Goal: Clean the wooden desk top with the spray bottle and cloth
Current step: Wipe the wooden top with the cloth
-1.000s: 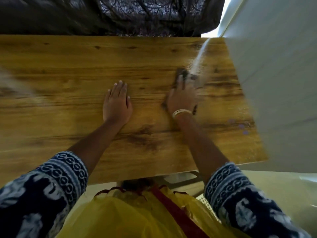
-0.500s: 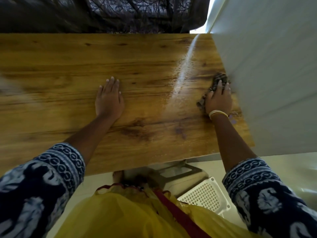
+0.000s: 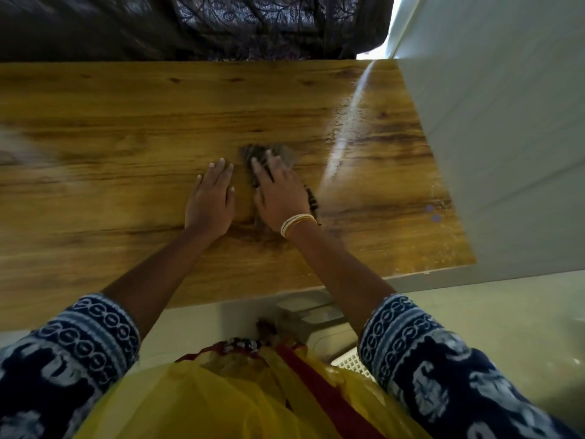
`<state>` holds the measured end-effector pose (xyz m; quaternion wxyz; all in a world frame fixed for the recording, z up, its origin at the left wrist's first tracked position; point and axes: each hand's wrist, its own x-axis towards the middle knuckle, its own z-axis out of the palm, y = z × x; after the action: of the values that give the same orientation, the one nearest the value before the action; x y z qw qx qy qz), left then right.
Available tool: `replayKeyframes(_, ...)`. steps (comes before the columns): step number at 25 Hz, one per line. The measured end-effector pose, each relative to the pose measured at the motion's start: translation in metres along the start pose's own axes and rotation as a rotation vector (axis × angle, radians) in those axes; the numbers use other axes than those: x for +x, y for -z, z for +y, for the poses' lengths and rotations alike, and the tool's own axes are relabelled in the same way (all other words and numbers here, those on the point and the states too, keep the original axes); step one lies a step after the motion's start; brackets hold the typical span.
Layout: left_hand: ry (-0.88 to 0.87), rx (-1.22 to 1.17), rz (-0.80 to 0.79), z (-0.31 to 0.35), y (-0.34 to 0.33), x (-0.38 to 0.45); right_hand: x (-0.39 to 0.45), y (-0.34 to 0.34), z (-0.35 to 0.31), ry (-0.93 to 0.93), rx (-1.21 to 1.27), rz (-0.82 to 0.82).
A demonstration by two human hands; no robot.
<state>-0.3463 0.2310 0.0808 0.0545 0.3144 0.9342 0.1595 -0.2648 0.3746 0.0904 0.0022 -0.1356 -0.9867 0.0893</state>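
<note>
The wooden desk top [image 3: 126, 128] fills the middle of the view. A dark striped cloth [image 3: 253, 153] lies on it near the centre. My right hand [image 3: 278, 191] presses flat on the cloth with straight fingers, and cloth shows beyond the fingertips and along the hand's right side. My left hand [image 3: 210, 198] rests flat on the bare wood just left of the cloth, fingers straight. A pale streak of light or wet sheen [image 3: 345, 128] runs across the wood to the right of the hands. No spray bottle is in view.
A pale wall or panel [image 3: 506, 153] bounds the desk on the right. Dark patterned fabric [image 3: 221, 26] hangs behind the far edge. Below the near edge sit a white perforated basket [image 3: 351, 364] and a pale box [image 3: 316, 315] on the floor.
My right hand slid the cloth from the right edge of the desk back left to the centre, beside my left hand. The left hand stayed flat in place.
</note>
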Motion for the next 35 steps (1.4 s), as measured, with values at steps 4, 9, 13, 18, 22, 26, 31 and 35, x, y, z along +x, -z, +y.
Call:
replayKeyframes(4,-0.033,0.049,0.023,-0.002,-0.003,-0.022,-0.015,0.014,0.070,0.196,0.007,-0.017)
replayKeyframes(9,0.045,0.044,0.022,0.005,-0.008,-0.046,-0.084,0.044,0.218,-0.491,0.060,0.152)
replayKeyframes(13,0.098,0.042,0.019,0.026,-0.015,-0.078,-0.113,0.035,0.179,-0.868,0.014,0.207)
replayKeyframes(18,-0.017,0.026,0.029,0.027,-0.020,-0.096,-0.098,0.000,0.017,-0.524,-0.014,0.175)
replayKeyframes(22,-0.096,0.038,0.023,0.019,-0.016,-0.099,-0.117,-0.006,-0.003,0.059,0.016,-0.008)
replayKeyframes(26,-0.174,0.018,0.031,0.010,-0.012,-0.103,-0.151,0.017,0.124,-0.179,-0.011,0.100)
replayKeyframes(31,-0.159,0.053,0.042,0.012,-0.014,-0.103,-0.185,0.032,0.219,-0.779,0.007,0.092)
replayKeyframes(35,-0.146,0.077,0.040,0.015,-0.014,-0.104,-0.168,0.014,0.121,-0.857,0.054,0.270)
